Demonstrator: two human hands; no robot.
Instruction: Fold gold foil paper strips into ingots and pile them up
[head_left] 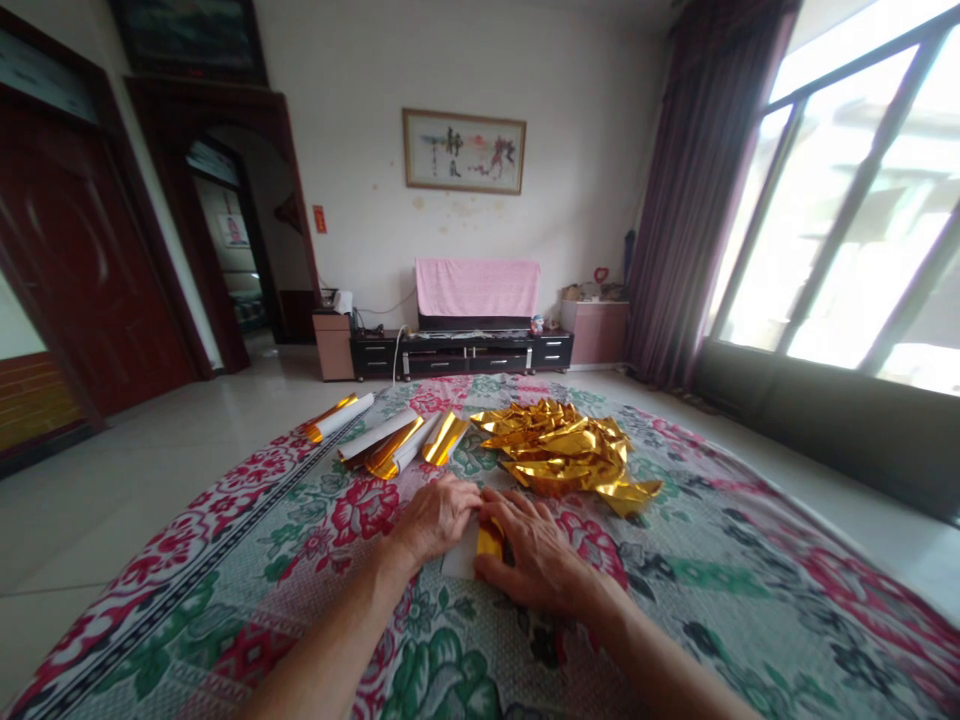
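A sheet of gold foil paper (490, 541), white on its other side, lies partly folded on the patterned cloth in front of me. My left hand (441, 516) has its fingers curled together at the far left edge of the sheet. Across the right part of the sheet lies my right hand (538, 548), its fingers at the far edge and its thumb at the near one, gripping the paper. Both hands meet at the far edge, where the fingers hide the fold. Beyond the right hand is a pile of folded gold paper pieces (562, 445), pointed and boat-like.
Several curled gold-and-white sheets (394, 445) lie beyond my left hand, one apart at the far left (337, 417). The floral cloth (300, 600) covers a rounded surface. Behind it stand a low black cabinet (469, 358) and a pink cloth (478, 288); windows are right.
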